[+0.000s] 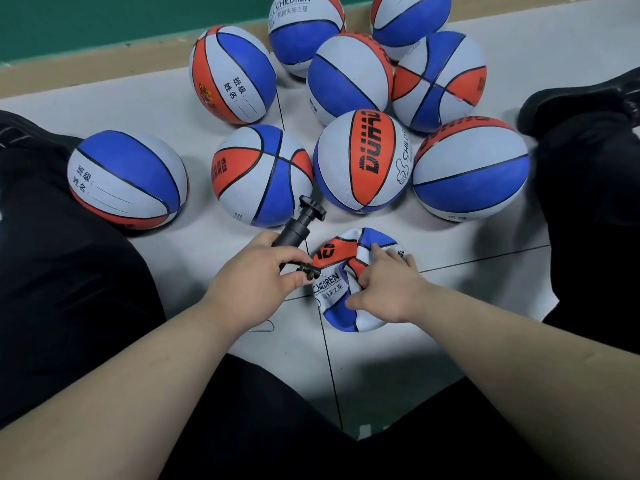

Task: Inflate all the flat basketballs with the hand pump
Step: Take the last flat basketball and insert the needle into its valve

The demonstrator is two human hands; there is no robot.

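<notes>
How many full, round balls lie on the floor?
9. Back pair: ball one, ball two. Middle row: ball three, ball four, ball five. Front row, left to right: ball six, ball seven, ball eight, ball nine. More may lie beyond the frame.

A pale grey floor fills most of the view, smooth and matte. Thin dark seams cross it, one running sideways and another running toward the camera, and they meet near the middle. Along the far edge lies a tan strip, slightly scuffed, and above it rises a dark green wall. The light is even and soft, leaving only faint shadows on the grey.
</notes>
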